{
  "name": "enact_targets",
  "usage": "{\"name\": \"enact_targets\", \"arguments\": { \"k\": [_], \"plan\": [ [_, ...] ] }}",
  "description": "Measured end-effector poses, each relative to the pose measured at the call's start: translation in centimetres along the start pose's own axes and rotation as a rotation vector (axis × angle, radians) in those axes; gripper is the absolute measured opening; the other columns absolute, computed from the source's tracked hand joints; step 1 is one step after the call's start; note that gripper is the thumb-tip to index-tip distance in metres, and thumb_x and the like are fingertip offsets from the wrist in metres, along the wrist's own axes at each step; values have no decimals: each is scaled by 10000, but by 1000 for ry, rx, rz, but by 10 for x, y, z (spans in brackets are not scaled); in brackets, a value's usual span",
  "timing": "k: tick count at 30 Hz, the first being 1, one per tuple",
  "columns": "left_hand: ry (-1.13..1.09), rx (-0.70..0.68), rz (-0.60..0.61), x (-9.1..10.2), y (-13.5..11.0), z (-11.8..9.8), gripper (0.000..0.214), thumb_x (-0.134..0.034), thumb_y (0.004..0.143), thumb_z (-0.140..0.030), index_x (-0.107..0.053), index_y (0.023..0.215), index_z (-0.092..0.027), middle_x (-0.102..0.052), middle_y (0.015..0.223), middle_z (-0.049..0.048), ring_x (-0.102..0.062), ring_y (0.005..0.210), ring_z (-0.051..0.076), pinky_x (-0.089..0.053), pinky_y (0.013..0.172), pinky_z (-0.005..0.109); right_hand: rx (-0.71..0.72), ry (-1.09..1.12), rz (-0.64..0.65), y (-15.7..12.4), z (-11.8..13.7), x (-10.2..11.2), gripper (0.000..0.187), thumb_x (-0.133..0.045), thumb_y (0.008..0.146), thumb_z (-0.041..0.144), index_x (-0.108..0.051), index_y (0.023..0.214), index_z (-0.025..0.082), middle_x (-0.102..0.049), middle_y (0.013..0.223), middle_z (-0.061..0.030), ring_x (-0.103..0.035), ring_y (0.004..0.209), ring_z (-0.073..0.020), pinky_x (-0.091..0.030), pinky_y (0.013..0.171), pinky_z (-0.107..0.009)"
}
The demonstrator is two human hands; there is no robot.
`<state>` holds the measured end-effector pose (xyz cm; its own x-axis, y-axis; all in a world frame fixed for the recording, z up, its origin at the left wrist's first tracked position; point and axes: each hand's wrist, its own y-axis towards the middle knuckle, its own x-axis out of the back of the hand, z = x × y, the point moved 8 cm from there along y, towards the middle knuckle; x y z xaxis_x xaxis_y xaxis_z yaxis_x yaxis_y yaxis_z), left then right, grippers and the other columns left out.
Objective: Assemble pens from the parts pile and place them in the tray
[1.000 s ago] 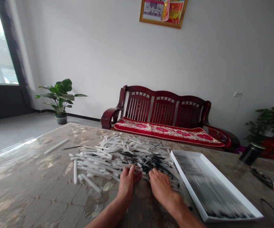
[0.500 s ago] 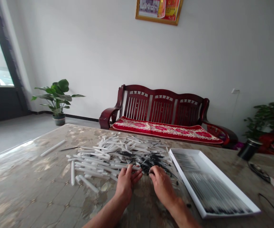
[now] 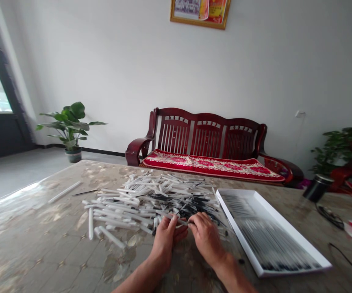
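Note:
My left hand (image 3: 164,238) is closed around a whitish pen barrel (image 3: 181,221), its thumb lying along the top. At the barrel's right end, the fingers of my right hand (image 3: 206,235) are pinched together; whatever small part they hold is hidden. Both hands are just above the table, at the near edge of a heap of white pen barrels (image 3: 124,206). Behind my right hand, small black pen parts (image 3: 198,204) lie mixed into the heap.
To the right stands a shallow white box (image 3: 240,240) with rows of pens (image 3: 279,244) inside. A black cylinder (image 3: 318,188) and cable (image 3: 330,217) are farther right. A single barrel (image 3: 64,192) and a thin dark rod (image 3: 84,192) lie at the left. A wooden bench (image 3: 208,134) stands beyond the table.
My hands have come together: the right hand has moved left to the end of the barrel in my left hand. The view has shifted slightly.

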<state>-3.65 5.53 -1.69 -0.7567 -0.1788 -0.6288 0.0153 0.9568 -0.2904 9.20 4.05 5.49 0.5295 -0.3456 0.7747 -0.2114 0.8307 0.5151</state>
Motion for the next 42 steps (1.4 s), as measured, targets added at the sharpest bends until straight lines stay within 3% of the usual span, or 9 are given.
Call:
{"name": "enact_targets", "arguments": {
  "k": [7,14,17,21,25,30,36,39,42],
  "plan": [
    [-58,59,21,-5,-3,9,249,-781,744,-253,-559,832,-185,-752,846,71,-730,679,172,-611,718,321,-66,419,-242,-2,-3,18,272,-408,969,345,-549,1168,226,-605,1176,-94,-539,1139,-231,-416,1011,-406],
    [50,70,201,-19,-12,15,413,-861,605,-415,-631,822,-149,-734,769,54,-719,679,188,-595,655,291,-301,975,-255,2,-2,-7,373,-338,981,468,-530,1199,235,-603,1283,-98,-551,1211,-226,-460,992,-383],
    [-29,12,77,-9,-4,-5,265,-804,722,-306,-605,801,-148,-742,823,68,-702,626,138,-606,656,273,-393,869,-323,5,-20,-2,366,-356,970,467,-567,1130,214,-654,1181,-104,-605,1116,-223,-494,931,-365],
    [-148,-119,-58,7,7,-34,66,-647,870,-184,-602,844,-144,-743,885,82,-718,682,122,-599,618,212,-298,498,-127,10,-16,-9,197,-497,909,312,-666,941,215,-697,954,-68,-645,924,-208,-507,858,-315],
    [-225,-120,-68,13,13,-37,81,-584,904,-132,-602,826,-133,-726,758,63,-694,606,96,-587,593,180,-134,213,120,7,14,-33,205,-524,877,155,-705,910,244,-677,944,-41,-650,905,-183,-496,816,-263],
    [-239,-95,-74,11,9,-30,90,-604,890,-123,-592,803,-141,-713,723,49,-711,629,115,-590,602,184,-38,4,188,5,31,-48,231,-539,868,109,-699,932,263,-656,952,-41,-632,968,-204,-490,837,-277],
    [-230,-48,-70,6,7,-24,88,-587,889,-79,-588,825,-139,-718,714,55,-723,652,126,-596,623,198,-96,31,90,4,8,-45,190,-500,869,102,-653,875,214,-666,924,-67,-653,894,-210,-507,792,-293],
    [-226,-36,-67,6,8,-22,95,-604,871,-62,-588,817,-138,-726,721,62,-727,653,134,-601,640,206,-223,255,-57,5,-14,-32,147,-484,882,188,-630,879,207,-689,909,-69,-661,873,-209,-512,808,-309],
    [-219,-20,-63,5,8,-20,91,-611,862,-56,-593,820,-135,-734,733,70,-732,661,146,-606,649,219,-377,565,-118,3,-32,-28,209,-470,889,347,-618,906,201,-697,837,-66,-667,771,-210,-540,685,-302]
  ]
}}
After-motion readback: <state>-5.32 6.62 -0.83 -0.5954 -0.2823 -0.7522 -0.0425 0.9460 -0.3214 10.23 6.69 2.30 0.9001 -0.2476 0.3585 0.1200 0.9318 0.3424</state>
